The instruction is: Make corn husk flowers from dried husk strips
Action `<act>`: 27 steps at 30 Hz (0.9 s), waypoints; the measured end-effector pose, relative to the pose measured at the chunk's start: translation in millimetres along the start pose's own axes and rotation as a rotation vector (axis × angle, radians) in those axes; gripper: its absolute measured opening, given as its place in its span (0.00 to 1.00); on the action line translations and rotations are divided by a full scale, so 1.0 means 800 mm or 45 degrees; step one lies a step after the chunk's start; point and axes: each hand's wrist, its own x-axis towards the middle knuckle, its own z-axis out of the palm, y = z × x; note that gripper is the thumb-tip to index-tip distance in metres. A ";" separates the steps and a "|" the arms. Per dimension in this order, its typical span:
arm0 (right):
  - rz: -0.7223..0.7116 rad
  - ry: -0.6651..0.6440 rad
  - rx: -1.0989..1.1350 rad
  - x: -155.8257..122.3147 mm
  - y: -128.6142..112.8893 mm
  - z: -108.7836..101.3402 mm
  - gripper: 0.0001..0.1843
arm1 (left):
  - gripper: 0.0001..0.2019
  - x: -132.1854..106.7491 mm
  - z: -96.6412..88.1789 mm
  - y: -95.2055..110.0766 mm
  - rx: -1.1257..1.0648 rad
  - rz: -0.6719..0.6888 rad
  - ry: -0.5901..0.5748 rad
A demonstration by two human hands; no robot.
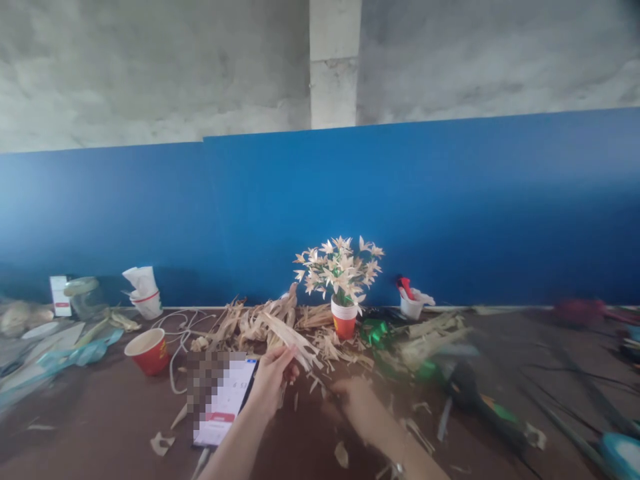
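Observation:
Pinched in my left hand (274, 375) is a pale dried husk strip (294, 339), its split end pointing to the right. My right hand (361, 405) is smeared by motion just right of that end, low over the brown table (300, 447). A dark shape shows by its fingers, too blurred to name. Behind both hands lies a heap of dried husks (267, 320). Beyond, a red and white paper cup (344, 325) holds a bunch of pale husk flowers (340, 270). Small husk scraps (341, 455) lie around my hands.
A phone (227, 400) lies beside my left forearm. Farther left are a red paper cup (147, 351) and a white cable (175, 363). At right are green ribbon (375, 332), a white cup (411, 307) and a blurred black tool (487, 410). A blue partition (260, 213) stands behind.

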 end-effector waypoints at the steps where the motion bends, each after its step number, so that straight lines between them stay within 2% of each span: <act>1: 0.001 0.005 0.005 0.000 0.000 0.000 0.11 | 0.15 -0.001 0.001 0.000 -0.015 0.000 0.003; 7: 0.073 -0.019 0.067 0.002 0.006 0.005 0.11 | 0.14 -0.004 0.004 -0.002 -0.055 -0.018 0.012; 18: 0.026 -0.008 0.032 0.001 0.002 0.002 0.12 | 0.15 -0.004 0.008 -0.006 -0.064 -0.052 0.020; 27: 0.069 0.003 0.058 0.001 -0.002 0.003 0.11 | 0.13 -0.006 0.010 -0.005 -0.079 -0.079 0.020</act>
